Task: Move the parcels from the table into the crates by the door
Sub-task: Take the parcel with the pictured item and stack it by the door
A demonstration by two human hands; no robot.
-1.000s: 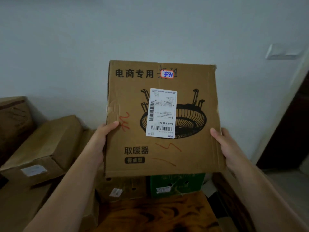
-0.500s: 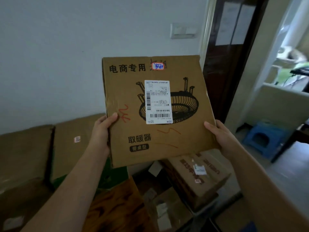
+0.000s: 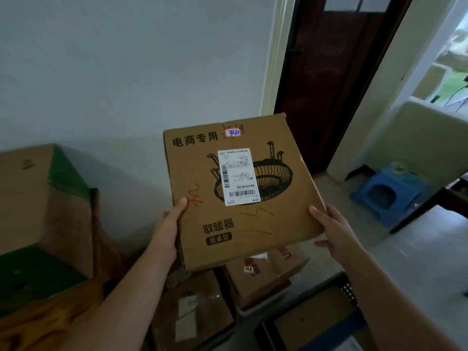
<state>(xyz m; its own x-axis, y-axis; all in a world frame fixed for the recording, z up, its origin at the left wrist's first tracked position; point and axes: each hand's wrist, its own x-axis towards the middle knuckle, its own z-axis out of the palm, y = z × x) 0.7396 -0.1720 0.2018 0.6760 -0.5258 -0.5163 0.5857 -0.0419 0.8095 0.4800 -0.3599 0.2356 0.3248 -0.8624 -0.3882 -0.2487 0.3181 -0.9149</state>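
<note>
Left hand [image 3: 167,231] grips the left edge of the parcel [image 3: 243,216], thumb flat on the printed face, fingers hidden behind. Right hand [image 3: 336,234] grips the right edge the same way, with one finger showing under the bottom edge. The parcel is a flat brown carton with a white label. It is held in the air, face tilted up, above the crates, apparently touching nothing else.

Progress, as judged: mid-task, this parcel on its way to a crate.
- A carton [image 3: 263,277] already lies in the pale-rimmed crate [image 3: 253,312] directly below.
- A second carton [image 3: 195,305] sits just left of it; its container is too dim to make out.
- The dark perforated crate [image 3: 350,291] at lower right holds a box too.
- At least one large green-panelled carton [image 3: 38,198] waits at the table [image 3: 33,330], so more trips are likely.

Around:
- The dark door [image 3: 329,84] is beyond the crates.
- A blue stool [image 3: 387,196] stands well apart, no obstacle.
- The main hindrance is the crates' existing load; the parcel will probably have to rest on top of it.
</note>
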